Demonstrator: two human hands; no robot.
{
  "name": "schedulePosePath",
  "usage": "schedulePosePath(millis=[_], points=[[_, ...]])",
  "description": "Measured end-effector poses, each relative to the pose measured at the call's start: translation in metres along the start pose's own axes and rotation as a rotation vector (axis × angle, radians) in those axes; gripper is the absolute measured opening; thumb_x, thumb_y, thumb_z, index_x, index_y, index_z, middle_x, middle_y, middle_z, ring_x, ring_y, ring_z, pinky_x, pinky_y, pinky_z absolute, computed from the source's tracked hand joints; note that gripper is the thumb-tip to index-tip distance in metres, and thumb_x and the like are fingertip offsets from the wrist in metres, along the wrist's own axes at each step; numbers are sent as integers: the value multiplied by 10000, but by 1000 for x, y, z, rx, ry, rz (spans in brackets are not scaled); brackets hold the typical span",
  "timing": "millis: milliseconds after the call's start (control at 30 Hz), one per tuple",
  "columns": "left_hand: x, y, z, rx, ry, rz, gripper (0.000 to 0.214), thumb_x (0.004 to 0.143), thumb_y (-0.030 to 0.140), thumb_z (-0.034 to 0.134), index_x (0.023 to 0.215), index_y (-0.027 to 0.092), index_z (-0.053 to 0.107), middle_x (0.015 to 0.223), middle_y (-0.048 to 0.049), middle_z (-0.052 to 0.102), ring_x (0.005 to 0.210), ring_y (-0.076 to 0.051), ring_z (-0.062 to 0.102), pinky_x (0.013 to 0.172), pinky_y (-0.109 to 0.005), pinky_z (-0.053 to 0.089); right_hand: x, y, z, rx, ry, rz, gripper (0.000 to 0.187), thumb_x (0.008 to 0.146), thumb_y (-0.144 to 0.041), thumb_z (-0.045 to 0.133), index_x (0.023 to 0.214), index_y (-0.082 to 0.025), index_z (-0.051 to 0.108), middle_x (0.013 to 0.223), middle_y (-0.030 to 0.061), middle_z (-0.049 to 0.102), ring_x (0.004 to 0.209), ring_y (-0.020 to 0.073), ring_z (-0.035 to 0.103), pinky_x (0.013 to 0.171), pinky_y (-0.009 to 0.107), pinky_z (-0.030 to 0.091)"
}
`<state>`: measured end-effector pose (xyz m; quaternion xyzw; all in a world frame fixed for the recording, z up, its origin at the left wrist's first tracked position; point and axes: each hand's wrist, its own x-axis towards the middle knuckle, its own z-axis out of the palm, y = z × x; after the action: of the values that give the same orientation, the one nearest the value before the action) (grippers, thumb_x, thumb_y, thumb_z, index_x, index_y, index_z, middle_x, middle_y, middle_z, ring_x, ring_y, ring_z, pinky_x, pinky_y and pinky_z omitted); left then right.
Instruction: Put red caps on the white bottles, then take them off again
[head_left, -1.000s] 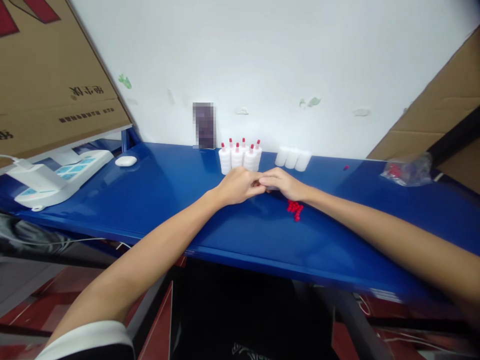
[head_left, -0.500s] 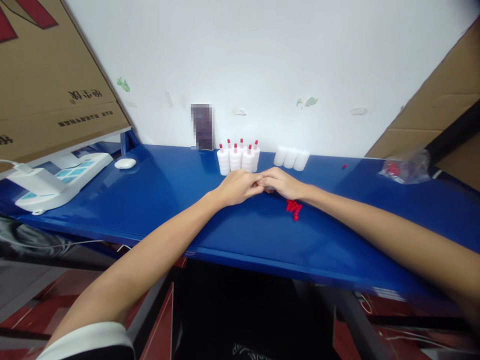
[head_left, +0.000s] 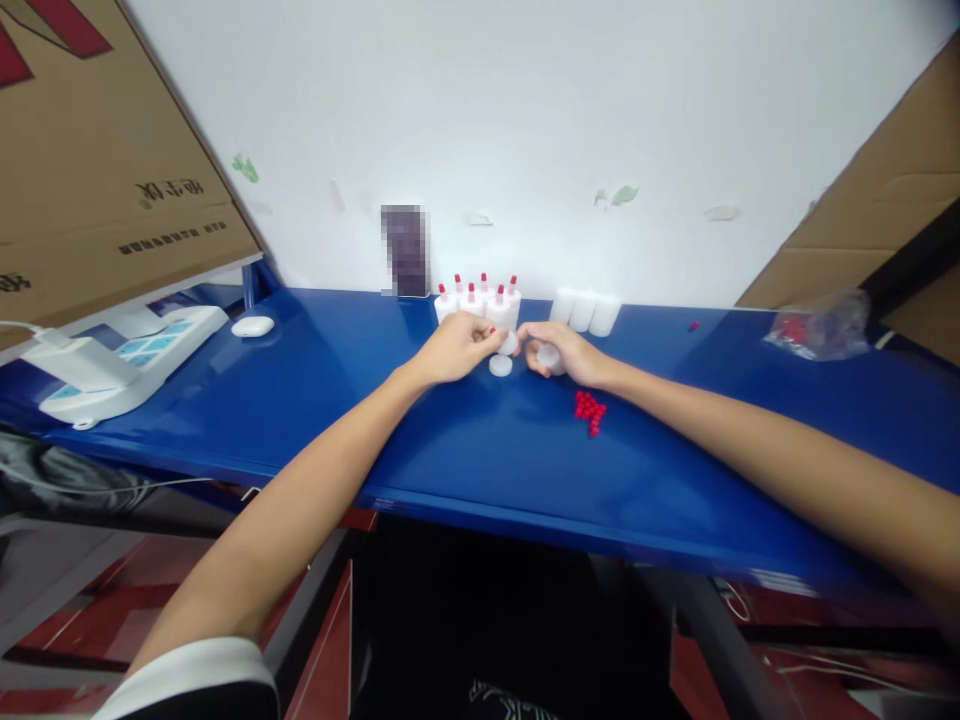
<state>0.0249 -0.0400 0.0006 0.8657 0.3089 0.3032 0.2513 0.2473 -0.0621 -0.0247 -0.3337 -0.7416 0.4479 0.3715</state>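
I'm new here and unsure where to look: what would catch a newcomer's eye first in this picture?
Probably the pile of small red pieces, vivid against the blue table, on the near side of the right hand. Next, perhaps, the white bottles with red tips, grouped near the wall, just beyond the left hand.

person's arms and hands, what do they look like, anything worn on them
The left hand and right hand are ungloved. No watch or bracelet shows. The left arm has a black sleeve with a wide white hem; no right sleeve shows.
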Motion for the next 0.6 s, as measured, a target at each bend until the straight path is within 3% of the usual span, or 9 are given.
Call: schedulePosePath(millis=[267,400,500,600], points=[[0,-4,4,16,-15,6,487,946,482,500,582,200,341,565,53,301,531,-77,259,532,-252,204,-1,-4,6,48,102,19,228,1010,-427,452,932,-223,521,470,-57,548,406,116,431,449,247,314],[-1,-6,4,5,-20,13,521,957,526,516,590,198,345,563,60,282,532,-76,250,532,-248,201,-4,-6,9,-11,149,11,129,975,-340,515,905,-236,487,495,-61,545,438,117,461,478,246,354],[0,-7,7,14,-13,24,516,963,513,511,587,197,350,561,57,292,536,-79,266,534,-246,212,-4,-6,8,-39,252,-20,76,949,-298,524,912,-238,497,495,-66,540,437,122,469,497,256,383],[1,-8,11,22,4,32,507,973,492,490,584,199,349,558,52,306,538,-84,285,535,-247,224,-4,-4,8,-52,308,-24,95,930,-287,516,856,-230,527,481,-56,533,428,125,470,492,263,374]])
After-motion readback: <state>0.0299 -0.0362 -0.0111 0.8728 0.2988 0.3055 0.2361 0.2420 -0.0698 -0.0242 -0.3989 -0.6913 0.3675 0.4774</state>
